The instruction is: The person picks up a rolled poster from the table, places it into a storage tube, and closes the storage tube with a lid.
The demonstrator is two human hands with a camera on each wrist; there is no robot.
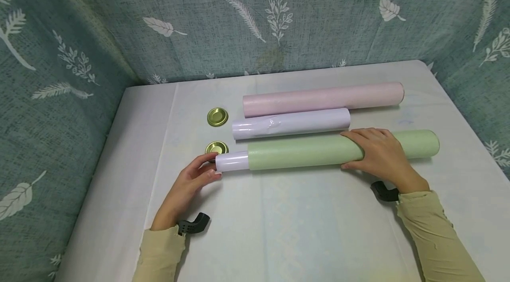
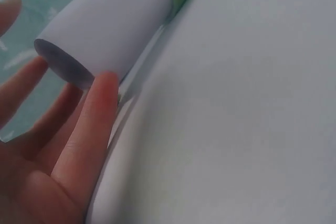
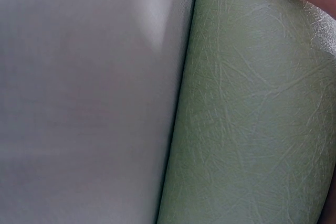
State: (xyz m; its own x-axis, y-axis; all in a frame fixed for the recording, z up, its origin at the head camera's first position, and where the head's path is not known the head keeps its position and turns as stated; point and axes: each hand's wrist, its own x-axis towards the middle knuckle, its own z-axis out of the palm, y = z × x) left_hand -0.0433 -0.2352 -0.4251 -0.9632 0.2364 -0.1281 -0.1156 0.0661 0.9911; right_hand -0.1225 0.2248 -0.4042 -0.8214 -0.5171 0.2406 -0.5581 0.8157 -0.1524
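A light green roll (image 1: 299, 151) with a creased, leather-like surface lies across the table. From its left end sticks out a narrower white roll (image 1: 233, 161); the left wrist view shows this white end as hollow. My left hand (image 1: 191, 182) is at that end, its fairly straight fingers spread about the rim. The thumb (image 2: 97, 114) touches the rim's lower side. Over the right half of the green roll, my right hand (image 1: 378, 153) grips from above, thumb on the near side and fingers reaching over the far side. Green surface (image 3: 252, 108) fills much of the right wrist view.
Behind the green roll lie a shorter white roll (image 1: 291, 123) and, farther back, a long pink roll (image 1: 322, 99). Two gold lids sit on the left: one farther back (image 1: 217, 117), one (image 1: 217, 147) just behind my left fingertips. Leaf-patterned cloth (image 1: 247, 21) hangs around the white table (image 1: 303, 229).
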